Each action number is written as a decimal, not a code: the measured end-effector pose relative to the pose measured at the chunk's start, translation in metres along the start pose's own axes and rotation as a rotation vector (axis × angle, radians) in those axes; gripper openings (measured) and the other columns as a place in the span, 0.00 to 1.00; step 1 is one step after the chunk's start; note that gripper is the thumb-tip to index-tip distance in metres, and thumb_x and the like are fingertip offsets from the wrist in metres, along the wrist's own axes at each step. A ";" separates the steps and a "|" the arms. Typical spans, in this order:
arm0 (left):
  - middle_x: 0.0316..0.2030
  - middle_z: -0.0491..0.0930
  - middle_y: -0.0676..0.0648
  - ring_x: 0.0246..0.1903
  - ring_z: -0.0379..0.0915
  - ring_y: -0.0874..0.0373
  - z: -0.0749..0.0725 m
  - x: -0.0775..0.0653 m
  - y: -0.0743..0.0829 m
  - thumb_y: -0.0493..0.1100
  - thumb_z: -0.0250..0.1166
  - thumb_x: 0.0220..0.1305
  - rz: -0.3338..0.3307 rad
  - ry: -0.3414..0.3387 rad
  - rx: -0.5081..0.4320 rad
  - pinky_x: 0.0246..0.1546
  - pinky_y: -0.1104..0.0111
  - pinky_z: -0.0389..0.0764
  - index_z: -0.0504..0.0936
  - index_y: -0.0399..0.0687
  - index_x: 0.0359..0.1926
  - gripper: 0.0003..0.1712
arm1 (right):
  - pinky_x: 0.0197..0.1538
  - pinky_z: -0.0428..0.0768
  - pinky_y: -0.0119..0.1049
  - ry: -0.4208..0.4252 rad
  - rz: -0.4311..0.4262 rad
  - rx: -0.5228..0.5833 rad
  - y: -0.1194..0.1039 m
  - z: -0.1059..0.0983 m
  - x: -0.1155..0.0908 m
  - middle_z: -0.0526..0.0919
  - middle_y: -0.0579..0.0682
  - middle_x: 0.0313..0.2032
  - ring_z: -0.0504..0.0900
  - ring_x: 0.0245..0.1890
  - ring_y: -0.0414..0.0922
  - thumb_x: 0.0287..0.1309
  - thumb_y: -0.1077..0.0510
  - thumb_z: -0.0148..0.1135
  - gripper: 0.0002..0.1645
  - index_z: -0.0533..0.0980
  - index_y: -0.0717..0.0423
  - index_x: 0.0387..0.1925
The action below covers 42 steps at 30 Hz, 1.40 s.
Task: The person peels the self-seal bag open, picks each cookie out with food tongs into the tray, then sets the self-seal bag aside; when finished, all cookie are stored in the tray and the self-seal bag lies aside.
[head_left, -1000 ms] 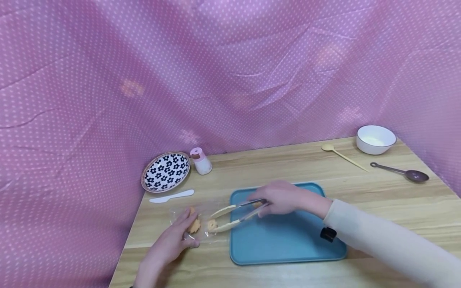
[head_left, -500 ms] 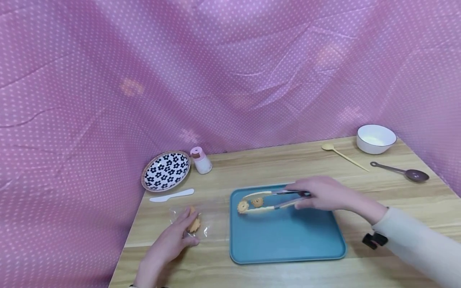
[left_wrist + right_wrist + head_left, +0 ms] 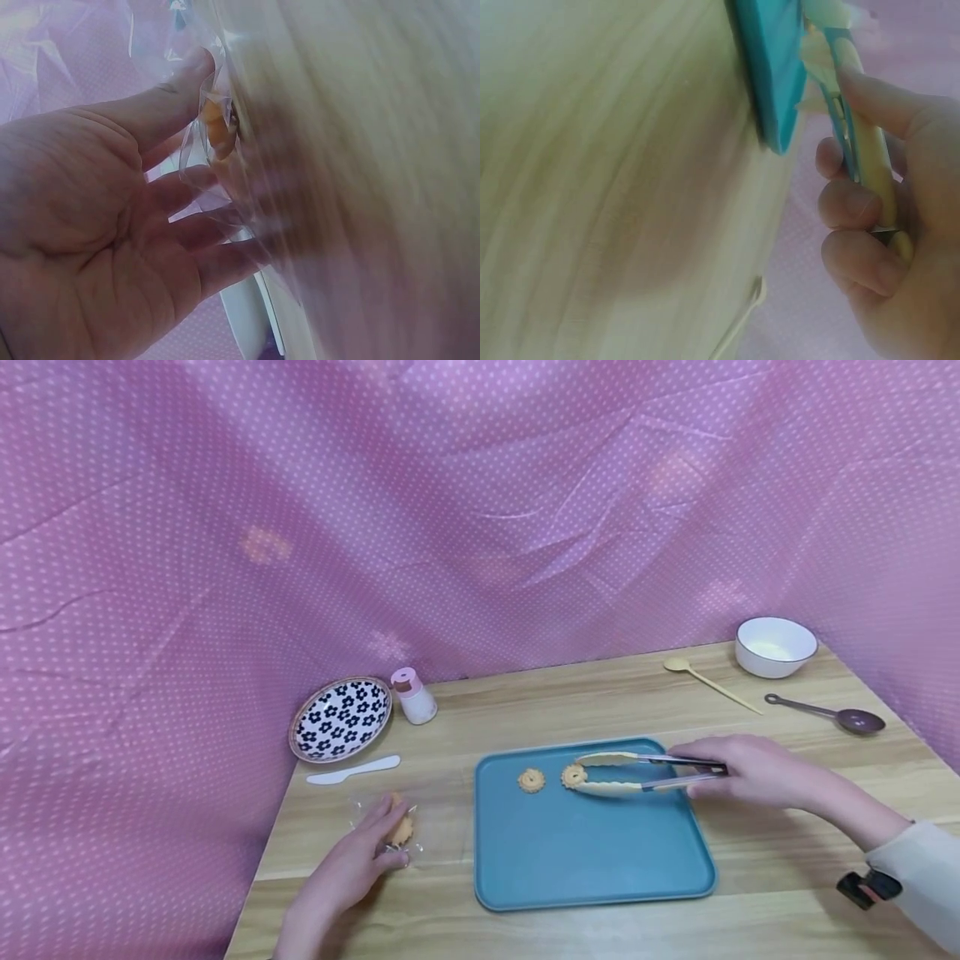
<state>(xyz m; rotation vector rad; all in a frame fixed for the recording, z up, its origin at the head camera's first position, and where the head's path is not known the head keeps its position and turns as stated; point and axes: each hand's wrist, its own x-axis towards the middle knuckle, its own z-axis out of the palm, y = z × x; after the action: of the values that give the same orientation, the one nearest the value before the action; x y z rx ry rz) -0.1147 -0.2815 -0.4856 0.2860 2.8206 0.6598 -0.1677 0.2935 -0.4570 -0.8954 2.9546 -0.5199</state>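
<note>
My left hand [image 3: 348, 864] rests on a clear plastic package with cookies [image 3: 402, 832] in it, left of the blue tray [image 3: 592, 860]. In the left wrist view its thumb and fairly straight fingers touch the crinkled plastic [image 3: 196, 154] on either side. My right hand [image 3: 757, 774] grips metal tongs [image 3: 678, 782] with cream-coloured tips. Between those tips, at the upper middle of the tray, is a round scalloped cookie [image 3: 573, 776]. A second cookie [image 3: 531, 780] lies on the tray to its left. The right wrist view shows curled fingers around the tongs' handle [image 3: 874, 176].
A white plastic knife [image 3: 354, 770], a flower-patterned dish [image 3: 341, 720] and a pink-topped shaker bottle [image 3: 414, 697] stand at the back left. At the back right are a white bowl [image 3: 776, 648], a yellow spoon [image 3: 712, 683] and a brown spoon [image 3: 858, 720]. Pink dotted cloth surrounds the table.
The right hand has carried a cookie in the tongs rightward from the plastic package, past the first cookie, to the tray's upper middle. The left hand has stayed on the package.
</note>
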 end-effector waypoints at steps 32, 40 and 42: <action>0.82 0.49 0.45 0.80 0.47 0.44 0.001 0.000 0.001 0.54 0.63 0.70 -0.021 -0.022 -0.034 0.79 0.43 0.54 0.59 0.62 0.78 0.39 | 0.32 0.72 0.27 -0.095 -0.175 0.080 -0.114 0.042 0.108 0.81 0.30 0.33 0.74 0.29 0.31 0.58 0.36 0.69 0.30 0.78 0.33 0.62; 0.81 0.49 0.44 0.80 0.47 0.44 0.001 -0.002 0.001 0.53 0.63 0.70 -0.021 -0.017 -0.031 0.79 0.44 0.54 0.60 0.58 0.78 0.39 | 0.32 0.74 0.29 -0.149 -0.214 0.089 -0.139 0.056 0.133 0.83 0.31 0.32 0.74 0.28 0.31 0.59 0.36 0.68 0.27 0.79 0.32 0.60; 0.81 0.49 0.44 0.80 0.46 0.44 0.000 -0.002 0.001 0.53 0.63 0.70 -0.016 -0.017 -0.031 0.79 0.44 0.54 0.60 0.59 0.78 0.39 | 0.31 0.73 0.30 -0.157 -0.223 0.085 -0.146 0.060 0.139 0.81 0.30 0.30 0.74 0.27 0.31 0.59 0.36 0.68 0.27 0.79 0.30 0.60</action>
<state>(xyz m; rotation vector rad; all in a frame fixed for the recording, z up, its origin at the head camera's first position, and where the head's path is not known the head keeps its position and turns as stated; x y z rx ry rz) -0.1124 -0.2809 -0.4845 0.2617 2.7903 0.6941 -0.1993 0.0853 -0.4553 -1.2038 2.6874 -0.5487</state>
